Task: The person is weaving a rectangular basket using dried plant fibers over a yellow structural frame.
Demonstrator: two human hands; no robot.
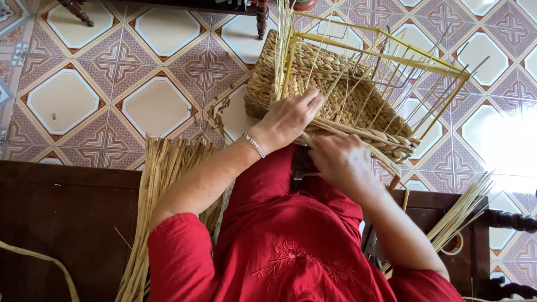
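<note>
A half-woven straw basket (279, 78) on a yellow wire frame (380, 50) rests tilted on my lap, with several thin upright stakes sticking out. My left hand (288, 117) presses on the basket's near woven wall, fingers bent over the braid. My right hand (341, 162) sits just below the rim and grips a thick twisted straw strand (363, 134) that runs along the basket's edge. A beaded bracelet (254, 145) circles my left wrist. I wear a red garment.
A bundle of long dried straw (159, 184) lies beside my left arm over a dark wooden bench (61, 212). More thin stalks (458, 210) lie at the right on a dark wooden seat. Patterned floor tiles (112, 72) and furniture legs (263, 17) lie beyond.
</note>
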